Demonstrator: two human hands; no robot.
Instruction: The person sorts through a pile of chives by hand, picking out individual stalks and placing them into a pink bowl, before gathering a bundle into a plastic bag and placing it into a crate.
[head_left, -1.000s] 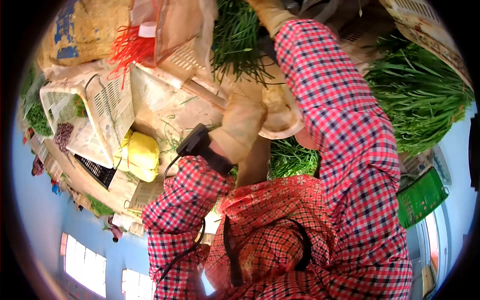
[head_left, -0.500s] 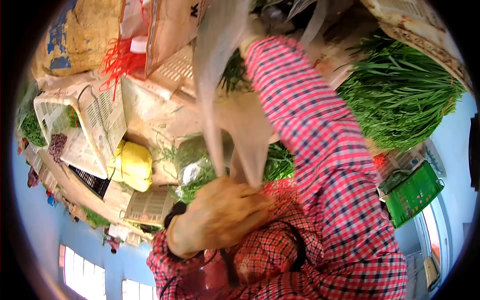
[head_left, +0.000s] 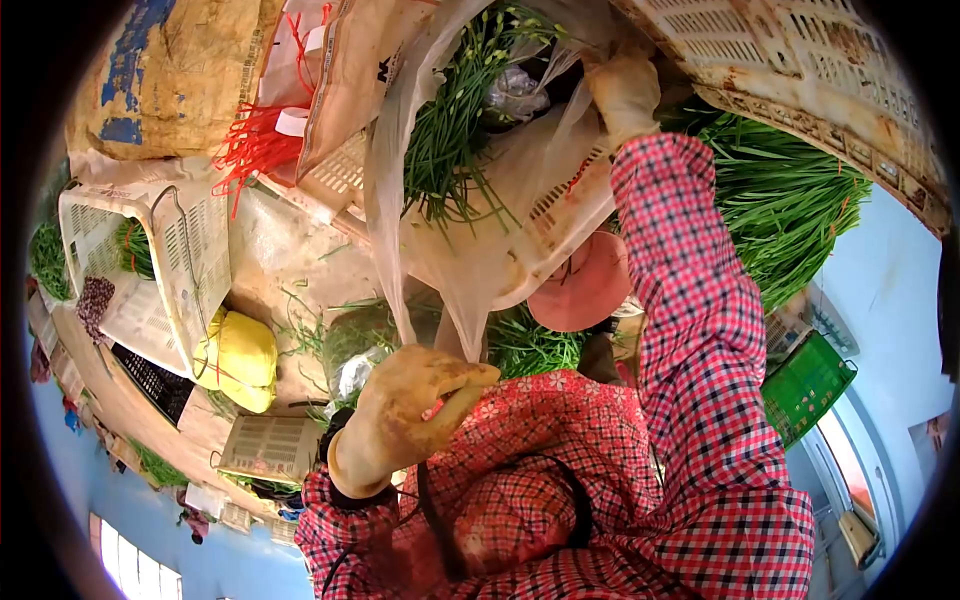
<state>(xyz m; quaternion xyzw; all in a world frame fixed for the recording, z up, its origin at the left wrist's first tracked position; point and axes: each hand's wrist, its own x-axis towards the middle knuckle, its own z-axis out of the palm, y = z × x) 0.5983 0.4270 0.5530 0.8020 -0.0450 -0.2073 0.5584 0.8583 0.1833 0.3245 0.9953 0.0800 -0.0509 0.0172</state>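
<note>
My left hand [head_left: 405,420], in a stained pale glove, is closed in front of my chest, with the end of a clear plastic bag [head_left: 385,180] pulled up to its fingers. The bag stretches away from it over a pale crate [head_left: 520,270]. Thin green stems with pale buds [head_left: 455,120] lie in the bag's opening, beside a crumpled shiny plastic bundle [head_left: 515,95]. Reaching far forward, my right hand [head_left: 622,92], also gloved, is closed at the bag's far side, where plastic folds run up to it; its fingertips are partly hidden.
Long green leaves [head_left: 780,200] are piled at the right under a rusty-edged white crate [head_left: 800,60]. A pink round-topped stool [head_left: 578,285] stands below the crate. At left are red ties [head_left: 265,140], a white basket [head_left: 150,270] and a yellow bundle [head_left: 238,360].
My right hand has swung outward to the right, away from the middle, opening the bag wider and bringing the stems into sight. My left hand stays near my chest with the plastic.
</note>
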